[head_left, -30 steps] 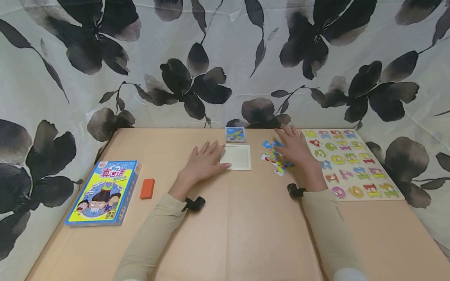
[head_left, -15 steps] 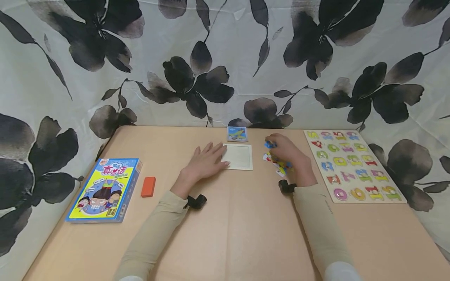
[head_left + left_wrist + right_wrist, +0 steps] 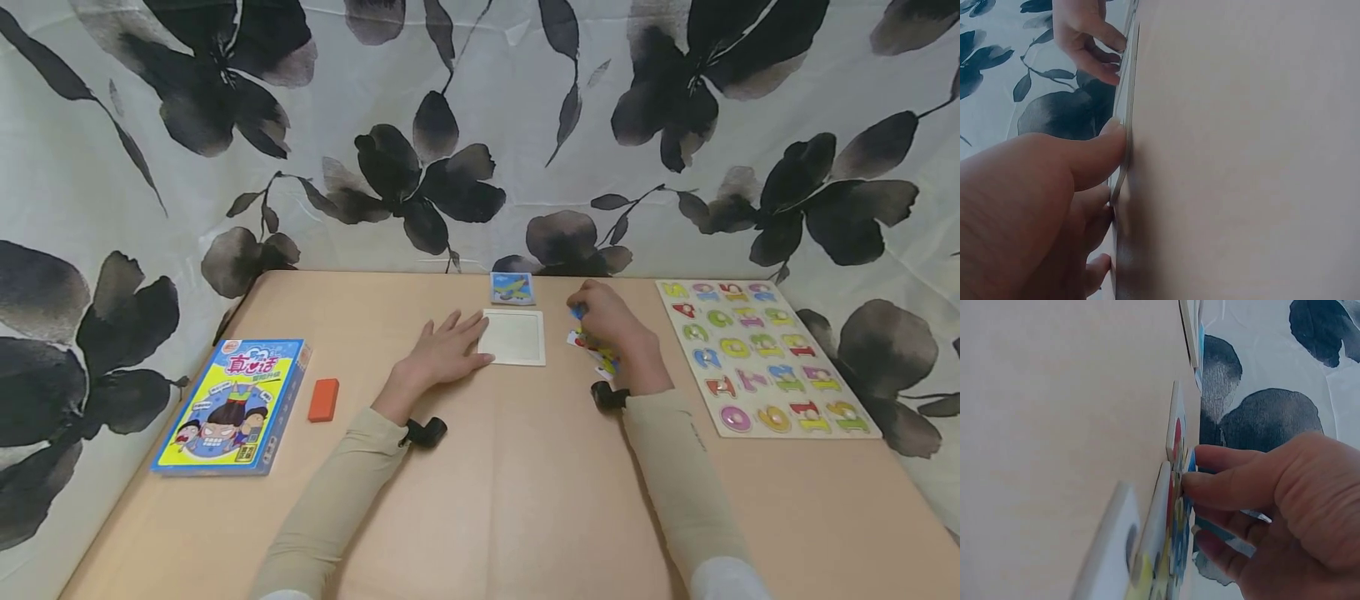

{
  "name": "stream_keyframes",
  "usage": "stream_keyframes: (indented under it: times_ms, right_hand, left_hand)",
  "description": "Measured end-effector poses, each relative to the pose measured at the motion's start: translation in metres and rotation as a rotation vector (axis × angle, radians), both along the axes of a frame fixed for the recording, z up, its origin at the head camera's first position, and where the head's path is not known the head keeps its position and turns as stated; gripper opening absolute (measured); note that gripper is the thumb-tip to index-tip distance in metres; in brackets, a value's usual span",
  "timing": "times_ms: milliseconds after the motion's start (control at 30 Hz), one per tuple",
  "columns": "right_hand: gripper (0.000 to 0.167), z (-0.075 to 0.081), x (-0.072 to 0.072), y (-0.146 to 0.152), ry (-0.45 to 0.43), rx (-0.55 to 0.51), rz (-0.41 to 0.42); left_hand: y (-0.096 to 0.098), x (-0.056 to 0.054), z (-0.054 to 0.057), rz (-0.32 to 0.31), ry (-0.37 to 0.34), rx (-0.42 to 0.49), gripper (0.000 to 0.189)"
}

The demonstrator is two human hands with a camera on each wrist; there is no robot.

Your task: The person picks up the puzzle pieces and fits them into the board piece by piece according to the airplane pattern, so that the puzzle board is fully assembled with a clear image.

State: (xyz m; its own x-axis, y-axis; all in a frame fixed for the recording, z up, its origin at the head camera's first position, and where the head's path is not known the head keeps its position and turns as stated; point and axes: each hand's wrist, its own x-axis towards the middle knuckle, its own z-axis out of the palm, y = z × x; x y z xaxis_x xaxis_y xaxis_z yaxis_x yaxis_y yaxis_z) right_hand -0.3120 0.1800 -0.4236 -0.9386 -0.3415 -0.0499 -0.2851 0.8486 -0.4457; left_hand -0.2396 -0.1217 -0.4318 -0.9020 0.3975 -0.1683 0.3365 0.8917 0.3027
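Observation:
My left hand (image 3: pixel 444 354) lies with straight fingers at the left edge of a shallow white puzzle tray (image 3: pixel 513 339). In the left wrist view its thumb touches the tray's rim (image 3: pixel 1129 119). To the right of the tray, my right hand (image 3: pixel 613 318) reaches over a small pile of colourful jigsaw pieces (image 3: pixel 606 362). Its thumb and forefinger pinch a blue jigsaw piece (image 3: pixel 1192 460) at the far end of the pile, mostly hidden by the fingers. White-edged pieces (image 3: pixel 1154 519) lie nearer the right wrist camera.
Behind the tray sits a small picture card (image 3: pixel 512 288) with a yellow plane. On the left are a blue and yellow game box (image 3: pixel 225 408) and an orange block (image 3: pixel 323 400). A board of colourful letter shapes (image 3: pixel 765 358) lies at right. A floral cloth (image 3: pixel 540 183) hangs behind the table.
My right hand, spread open above the pile a second ago, has moved left and closed its fingertips on a blue piece. The left hand keeps its place at the tray.

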Motion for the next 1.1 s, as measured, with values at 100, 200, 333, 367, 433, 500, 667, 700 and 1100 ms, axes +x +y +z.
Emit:
stream_keyframes:
  times_ms: [100,200,333,367,433,500,667,700,1100]
  right_hand:
    - [0.051,-0.002,-0.001,0.003,0.015,-0.014,-0.017]
    - [0.045,-0.002,-0.002,0.006,0.034,-0.055,-0.03]
    - [0.033,-0.003,-0.003,0.01,0.055,-0.125,-0.041]
    - [0.03,-0.003,-0.003,0.011,0.058,-0.141,-0.044]
    - [0.023,-0.002,-0.002,0.013,0.065,-0.171,-0.058]
    - [0.017,0.0,-0.001,0.013,0.067,-0.214,-0.068]
    - [0.009,0.005,0.004,0.002,0.06,-0.33,-0.042]
    - [0.008,0.006,0.005,-0.001,0.046,-0.355,-0.039]
    - [0.008,-0.002,0.009,-0.061,-0.094,-0.471,-0.052]
  left_hand:
    - [0.001,0.001,0.0,0.003,-0.001,-0.009,0.072]
    - [0.001,0.001,0.001,0.004,-0.005,-0.014,0.072]
    - [0.001,0.001,0.001,0.001,-0.01,-0.01,0.072]
    - [0.001,0.001,0.002,0.0,-0.012,-0.005,0.073]
    - [0.0,0.0,0.001,-0.004,-0.011,0.003,0.073]
    - [0.0,0.0,0.001,-0.006,-0.012,0.008,0.073]
    - [-0.001,0.001,0.001,-0.001,-0.017,0.013,0.075]
    - [-0.001,0.001,0.002,0.0,-0.018,0.015,0.075]
    - [-0.001,0.0,0.001,0.005,-0.009,0.031,0.075]
